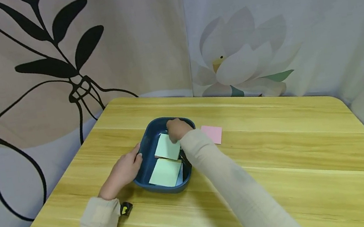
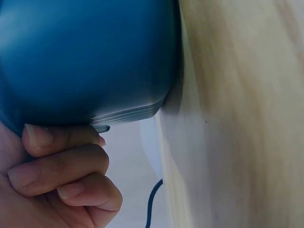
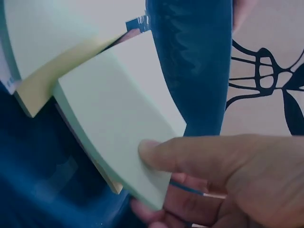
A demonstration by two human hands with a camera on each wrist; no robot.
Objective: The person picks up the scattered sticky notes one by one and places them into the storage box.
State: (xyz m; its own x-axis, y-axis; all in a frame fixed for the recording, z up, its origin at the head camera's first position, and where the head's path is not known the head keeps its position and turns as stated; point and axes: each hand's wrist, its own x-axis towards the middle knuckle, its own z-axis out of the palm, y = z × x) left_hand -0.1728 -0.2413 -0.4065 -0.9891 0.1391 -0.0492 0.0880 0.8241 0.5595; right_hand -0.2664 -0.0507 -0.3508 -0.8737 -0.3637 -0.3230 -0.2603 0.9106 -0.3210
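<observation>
A dark blue plastic bin [image 1: 164,189] stands on the wooden table, with sticky note pads inside. My left hand [image 1: 125,172] grips its left side, thumb at the rim; in the left wrist view the fingers [image 2: 80,164] curl beside the bin's outer wall [image 2: 85,57]. Inside the bin, my right hand [image 1: 178,129] pinches a pale green sticky note pad [image 3: 114,109] between thumb and fingers, and the pad bends slightly. Another pale green pad [image 1: 165,172] lies nearer the front of the bin, with a blue piece [image 1: 179,176] partly showing under it.
A pink sticky note pad [image 1: 214,134] lies on the table [image 1: 299,151] just right of the bin. By the left sleeve cuff sits a small black device with a yellow mark [image 1: 126,208]. Printed curtains [image 1: 143,37] hang behind the table.
</observation>
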